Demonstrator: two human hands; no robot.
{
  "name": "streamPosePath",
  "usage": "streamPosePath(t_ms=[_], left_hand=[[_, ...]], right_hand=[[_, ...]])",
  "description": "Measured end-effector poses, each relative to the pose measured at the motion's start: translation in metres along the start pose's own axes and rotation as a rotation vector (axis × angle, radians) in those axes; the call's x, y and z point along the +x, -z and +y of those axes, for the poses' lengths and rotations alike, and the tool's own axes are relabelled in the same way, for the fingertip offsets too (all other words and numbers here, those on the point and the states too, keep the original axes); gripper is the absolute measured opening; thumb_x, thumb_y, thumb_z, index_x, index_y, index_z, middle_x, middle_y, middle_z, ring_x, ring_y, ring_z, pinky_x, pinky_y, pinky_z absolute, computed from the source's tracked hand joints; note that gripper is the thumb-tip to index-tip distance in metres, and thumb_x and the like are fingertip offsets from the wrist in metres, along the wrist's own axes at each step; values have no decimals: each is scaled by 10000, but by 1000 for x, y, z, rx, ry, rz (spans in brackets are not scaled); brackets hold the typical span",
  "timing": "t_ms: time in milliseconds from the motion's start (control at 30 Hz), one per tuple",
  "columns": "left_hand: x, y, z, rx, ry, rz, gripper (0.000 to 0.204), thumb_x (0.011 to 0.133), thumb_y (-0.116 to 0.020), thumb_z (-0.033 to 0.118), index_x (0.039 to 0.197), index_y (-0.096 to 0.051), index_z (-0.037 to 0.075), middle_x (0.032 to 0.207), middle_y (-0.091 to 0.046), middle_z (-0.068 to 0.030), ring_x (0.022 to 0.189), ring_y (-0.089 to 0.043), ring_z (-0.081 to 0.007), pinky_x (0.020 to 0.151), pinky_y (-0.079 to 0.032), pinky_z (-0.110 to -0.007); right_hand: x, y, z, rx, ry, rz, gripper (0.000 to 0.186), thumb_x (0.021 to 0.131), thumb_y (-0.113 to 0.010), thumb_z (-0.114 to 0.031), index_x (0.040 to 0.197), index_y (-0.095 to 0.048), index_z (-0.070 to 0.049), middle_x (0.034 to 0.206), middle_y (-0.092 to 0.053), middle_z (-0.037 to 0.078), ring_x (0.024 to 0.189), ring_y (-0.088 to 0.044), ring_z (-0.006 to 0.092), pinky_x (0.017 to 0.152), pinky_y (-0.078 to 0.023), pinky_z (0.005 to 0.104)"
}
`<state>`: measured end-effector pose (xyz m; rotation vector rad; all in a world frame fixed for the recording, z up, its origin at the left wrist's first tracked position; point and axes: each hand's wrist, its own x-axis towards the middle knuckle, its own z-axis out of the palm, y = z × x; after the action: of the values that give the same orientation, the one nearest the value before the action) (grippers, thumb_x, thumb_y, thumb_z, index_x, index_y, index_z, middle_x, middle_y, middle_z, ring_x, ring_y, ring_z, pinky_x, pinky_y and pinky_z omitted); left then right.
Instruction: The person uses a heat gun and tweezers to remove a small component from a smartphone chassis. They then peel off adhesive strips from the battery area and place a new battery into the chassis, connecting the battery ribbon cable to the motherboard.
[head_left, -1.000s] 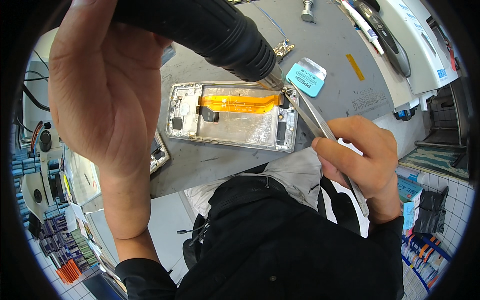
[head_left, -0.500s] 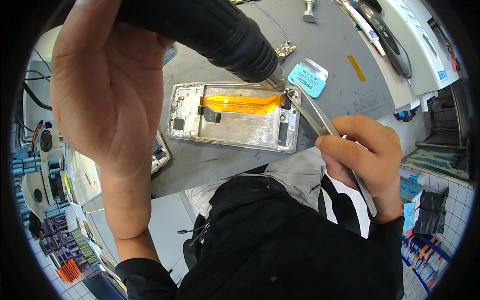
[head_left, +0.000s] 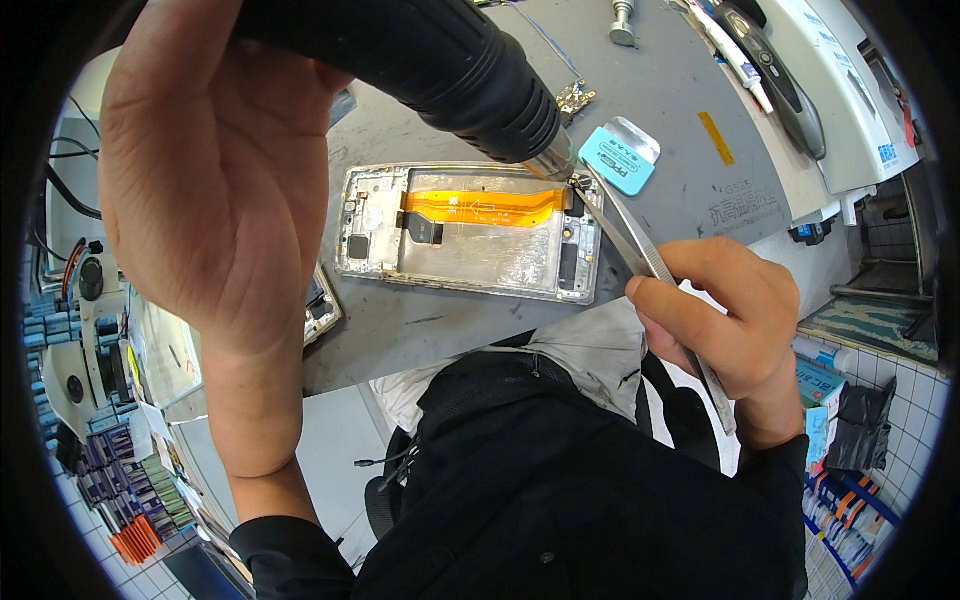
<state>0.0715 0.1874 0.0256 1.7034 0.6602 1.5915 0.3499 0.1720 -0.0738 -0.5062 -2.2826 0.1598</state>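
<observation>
My left hand (head_left: 215, 190) is wrapped round a black hot air gun (head_left: 440, 75), whose metal nozzle slants down over the upper right corner of an opened phone frame (head_left: 480, 270). Its fingers are mostly hidden behind the palm. Across the frame runs an orange flex cable (head_left: 485, 208). My right hand (head_left: 725, 315) pinches metal tweezers (head_left: 655, 262). Their two tips stand apart at the frame's upper right corner, close under the nozzle. Whether the tips touch a small part there, I cannot make out.
A turquoise flat case (head_left: 620, 160) lies just beyond the frame's right corner. Behind it is a small circuit board piece (head_left: 575, 98). Another phone frame (head_left: 322, 308) sits left, partly behind my wrist. An orange tape strip (head_left: 716, 138) and a dark handheld tool (head_left: 775, 80) are at right.
My right hand has shifted slightly down and left, changing the tweezers' angle a little. The hot air gun stays nearly in place over the same corner.
</observation>
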Motion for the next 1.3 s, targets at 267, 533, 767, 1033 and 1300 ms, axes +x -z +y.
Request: streamPosePath(t_ms=[267,533,767,1033,1300], left_hand=[[2,-2,0,2,-10,6,507,1096,-487,346,1452,-475,-13,1400,-577,-195,1321,-593,-352,1126,-483,-484],[3,-2,0,1,-21,11,507,1093,-494,343,1453,-475,-13,1402,-578,-196,1321,-594,-351,1126,-483,-484],[3,-4,0,2,-30,17,507,1091,-499,340,1454,-475,-13,1403,-578,-196,1320,-595,-351,1125,-484,-485],[3,-4,1,3,-43,28,507,1088,-506,337,1455,-475,-12,1405,-579,-197,1320,-595,-351,1125,-485,-485],[2,-3,2,4,-56,35,508,1085,-513,334,1455,-476,-12,1406,-580,-198,1320,-596,-351,1124,-485,-485]], right_hand=[[0,-1,0,-20,7,13,267,698,-760,-139,958,-723,-90,874,-689,55,627,-627,156,476,-458,263],[0,-1,-1,-20,7,16,266,695,-766,-141,952,-721,-92,872,-691,54,629,-628,153,479,-465,263],[2,5,-4,20,-67,-34,286,678,-780,-139,956,-734,-84,875,-694,62,654,-654,177,502,-500,280],[6,11,-7,4,-70,-91,192,774,-807,-87,958,-751,-83,885,-723,92,673,-691,203,544,-524,291],[3,9,-4,-59,8,-116,178,837,-791,-171,980,-746,-75,895,-727,105,685,-699,222,542,-530,299]])
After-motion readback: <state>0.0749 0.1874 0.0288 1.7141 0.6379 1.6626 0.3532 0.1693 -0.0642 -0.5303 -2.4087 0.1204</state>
